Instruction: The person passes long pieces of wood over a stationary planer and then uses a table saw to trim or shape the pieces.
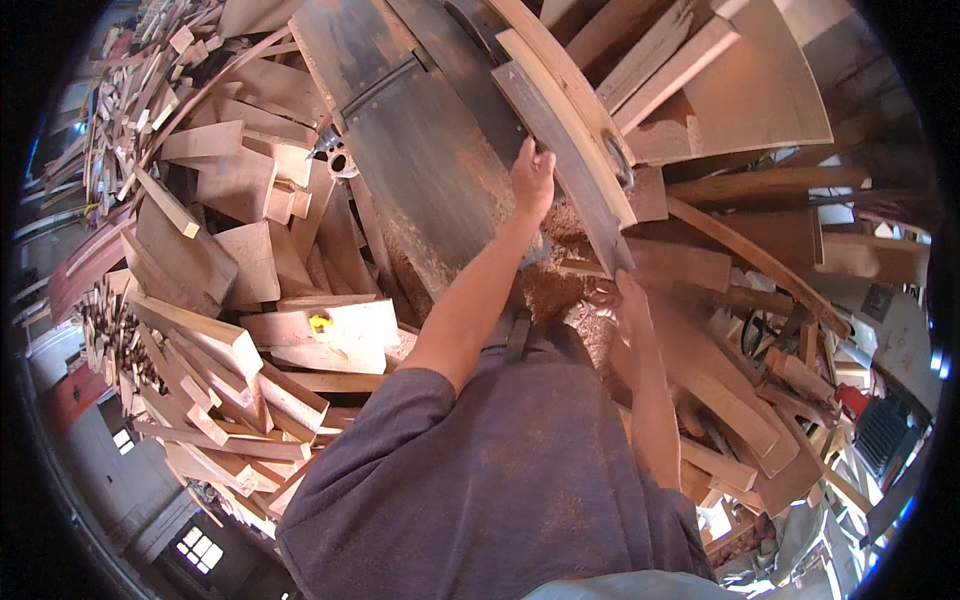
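Observation:
A long, narrow grey-brown board (582, 192) lies along the right side of a flat dark metal machine bed (420, 150), against a pale wooden strip (570, 95). My left hand (533, 182) is at the board's left edge, about halfway along, fingers bent against it. At the board's near end, my right hand (627, 303) closes round it; some of its fingers are hidden or in shade. Sawdust (553, 287) is heaped between my two hands, below the near end of the bed.
Piles of cut wood (235, 180) crowd the left side, with a yellow object (320, 324) on one pale block. More boards (720, 265) and a large thin panel (750, 95) lie at the right. A dark finned motor (885, 437) stands at the far right.

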{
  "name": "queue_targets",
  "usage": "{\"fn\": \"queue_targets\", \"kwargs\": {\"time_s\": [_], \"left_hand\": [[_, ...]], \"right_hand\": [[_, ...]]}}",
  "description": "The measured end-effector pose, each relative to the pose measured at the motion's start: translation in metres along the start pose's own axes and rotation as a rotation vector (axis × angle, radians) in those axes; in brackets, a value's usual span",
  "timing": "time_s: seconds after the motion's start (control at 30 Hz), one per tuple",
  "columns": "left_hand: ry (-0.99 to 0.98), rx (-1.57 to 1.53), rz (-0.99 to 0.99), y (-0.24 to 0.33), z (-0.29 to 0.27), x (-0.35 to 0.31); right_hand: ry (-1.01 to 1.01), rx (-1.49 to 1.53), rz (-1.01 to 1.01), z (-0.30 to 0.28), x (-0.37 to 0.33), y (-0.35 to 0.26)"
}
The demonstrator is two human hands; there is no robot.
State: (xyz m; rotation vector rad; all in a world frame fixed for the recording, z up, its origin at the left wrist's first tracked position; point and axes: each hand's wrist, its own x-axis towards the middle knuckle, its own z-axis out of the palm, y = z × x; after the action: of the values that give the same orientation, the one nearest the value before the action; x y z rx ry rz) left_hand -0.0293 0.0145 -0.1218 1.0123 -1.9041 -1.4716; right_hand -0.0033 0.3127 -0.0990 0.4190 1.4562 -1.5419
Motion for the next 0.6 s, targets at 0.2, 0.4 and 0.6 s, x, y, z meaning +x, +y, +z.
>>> {"fn": "queue_targets", "kwargs": {"time_s": [0.2,0.4,0.6], "left_hand": [[0.061,-0.082,0.117,-0.013,0.009,0.008],[-0.072,-0.293,-0.165,-0.002,0.001,0.002],[-0.149,-0.280,-0.167,0.002,0.004,-0.001]], "right_hand": [[0.074,-0.411,-0.120,-0.004,-0.008,-0.015],[0.116,-0.575,-0.145,-0.003,-0.004,-0.019],[0.118,-0.418,-0.110,-0.016,0.002,0.004]]}}
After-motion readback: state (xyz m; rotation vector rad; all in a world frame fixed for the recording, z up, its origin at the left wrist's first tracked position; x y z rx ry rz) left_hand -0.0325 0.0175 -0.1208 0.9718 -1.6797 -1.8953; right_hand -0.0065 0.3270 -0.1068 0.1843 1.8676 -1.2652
